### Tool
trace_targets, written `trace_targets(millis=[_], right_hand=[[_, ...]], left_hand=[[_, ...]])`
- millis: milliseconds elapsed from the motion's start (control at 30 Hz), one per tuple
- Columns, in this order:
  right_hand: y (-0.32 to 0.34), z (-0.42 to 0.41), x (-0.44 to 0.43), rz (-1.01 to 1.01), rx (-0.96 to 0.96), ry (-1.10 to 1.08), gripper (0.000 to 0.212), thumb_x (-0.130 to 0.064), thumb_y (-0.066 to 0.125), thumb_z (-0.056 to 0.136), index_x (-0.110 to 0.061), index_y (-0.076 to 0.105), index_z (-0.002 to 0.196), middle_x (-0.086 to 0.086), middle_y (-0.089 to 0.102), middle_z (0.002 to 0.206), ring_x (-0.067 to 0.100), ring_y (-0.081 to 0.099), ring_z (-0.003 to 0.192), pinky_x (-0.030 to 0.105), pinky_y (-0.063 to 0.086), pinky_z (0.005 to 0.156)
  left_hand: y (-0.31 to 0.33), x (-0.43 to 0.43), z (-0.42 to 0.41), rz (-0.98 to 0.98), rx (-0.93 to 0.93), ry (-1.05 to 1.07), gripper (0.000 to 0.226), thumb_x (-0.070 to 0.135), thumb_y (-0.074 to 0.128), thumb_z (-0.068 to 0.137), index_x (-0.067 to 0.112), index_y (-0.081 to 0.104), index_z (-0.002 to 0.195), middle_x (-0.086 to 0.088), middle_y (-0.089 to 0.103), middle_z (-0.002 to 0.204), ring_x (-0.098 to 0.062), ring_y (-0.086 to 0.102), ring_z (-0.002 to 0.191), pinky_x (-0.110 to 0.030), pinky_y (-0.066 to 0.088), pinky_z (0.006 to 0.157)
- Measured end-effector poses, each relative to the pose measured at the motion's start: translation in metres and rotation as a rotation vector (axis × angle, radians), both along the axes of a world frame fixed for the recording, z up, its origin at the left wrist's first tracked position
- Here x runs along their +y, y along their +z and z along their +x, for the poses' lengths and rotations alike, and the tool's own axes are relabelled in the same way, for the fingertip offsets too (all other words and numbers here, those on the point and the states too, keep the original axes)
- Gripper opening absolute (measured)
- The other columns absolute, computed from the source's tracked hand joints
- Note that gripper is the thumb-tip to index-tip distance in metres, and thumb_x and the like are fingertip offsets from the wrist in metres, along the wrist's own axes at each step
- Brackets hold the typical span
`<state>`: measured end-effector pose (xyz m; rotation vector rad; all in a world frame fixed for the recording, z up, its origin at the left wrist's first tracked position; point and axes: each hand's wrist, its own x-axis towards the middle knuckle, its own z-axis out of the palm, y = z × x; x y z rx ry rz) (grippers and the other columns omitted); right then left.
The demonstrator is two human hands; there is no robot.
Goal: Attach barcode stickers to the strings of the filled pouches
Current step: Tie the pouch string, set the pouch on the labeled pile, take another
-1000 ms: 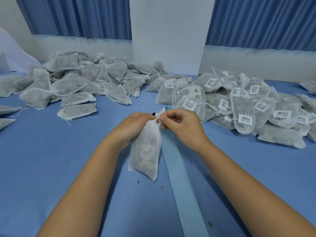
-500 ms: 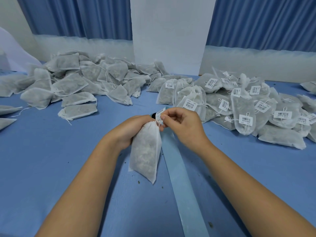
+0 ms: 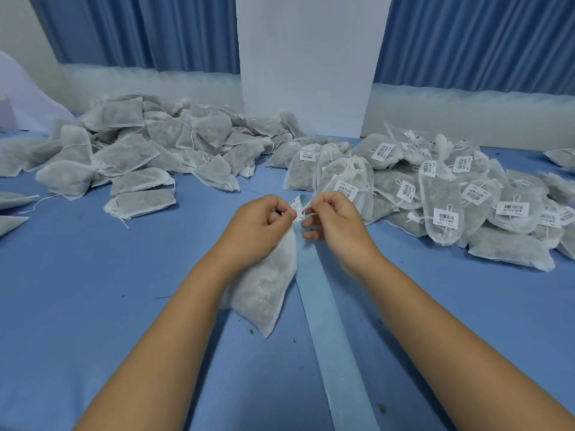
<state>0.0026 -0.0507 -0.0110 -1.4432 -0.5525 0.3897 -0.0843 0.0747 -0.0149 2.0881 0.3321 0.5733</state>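
The pouch (image 3: 267,284) hangs at centre, low over the table (image 3: 77,290), its neck gripped in the left hand (image 3: 258,222), fingers curled round it. The sticker (image 3: 293,202) peeks up between the two hands, and the right hand (image 3: 336,219) pinches what looks like the string (image 3: 306,214) beside it, thumb against forefinger. I read this as the attaching step itself, with label meeting string and not yet pressed flat as far as I can tell. The next move calls for folding the sticker round the string and squeezing it closed, squarely. Underneath runs the pale backing strip (image 3: 329,321). The tagged pile (image 3: 451,194) lies to the right and the untagged pile (image 3: 149,150) to the left.
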Motion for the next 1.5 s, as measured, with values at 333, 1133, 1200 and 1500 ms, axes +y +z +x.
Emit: trace_targets(millis=[333, 1133, 1200, 1500], right_hand=[[0.003, 0.008, -0.003, 0.005, 0.146, -0.104, 0.019, -0.012, 0.03, 0.104, -0.015, 0.037, 0.086, 0.0, 0.069, 0.057, 0.008, 0.052, 0.039, 0.017, 0.038, 0.037], [-0.001, 0.002, -0.002, -0.032, 0.085, 0.032, 0.008, -0.014, 0.04, 0.102, -0.017, 0.045, 0.096, -0.004, 0.069, 0.066, 0.008, 0.061, 0.051, 0.02, 0.048, 0.047], [0.0, 0.003, -0.003, -0.029, 0.092, 0.04, 0.008, -0.015, 0.039, 0.102, -0.017, 0.044, 0.096, -0.006, 0.07, 0.063, 0.008, 0.061, 0.051, 0.02, 0.048, 0.047], [0.004, 0.007, -0.005, 0.057, 0.207, 0.045, 0.013, -0.013, 0.038, 0.104, -0.013, 0.042, 0.092, 0.006, 0.073, 0.071, 0.01, 0.06, 0.048, 0.019, 0.047, 0.045]], left_hand=[[-0.003, -0.001, 0.001, 0.369, -0.025, 0.137, 0.013, 0.022, 0.054, 0.097, 0.025, 0.051, 0.085, 0.011, 0.048, 0.044, -0.01, 0.044, 0.049, -0.034, 0.037, 0.055], [-0.007, 0.0, 0.002, 0.069, -0.081, 0.016, 0.014, 0.035, 0.071, 0.089, 0.022, 0.068, 0.085, 0.013, 0.039, 0.039, -0.005, 0.035, 0.041, -0.015, 0.029, 0.047], [-0.007, 0.001, 0.002, 0.065, -0.068, 0.025, 0.017, 0.037, 0.07, 0.089, 0.021, 0.067, 0.083, 0.013, 0.039, 0.04, -0.005, 0.035, 0.041, -0.016, 0.03, 0.048], [-0.008, 0.005, 0.001, 0.138, -0.004, 0.038, 0.021, 0.039, 0.071, 0.087, 0.024, 0.066, 0.074, 0.011, 0.041, 0.041, -0.007, 0.036, 0.044, -0.026, 0.031, 0.052]])
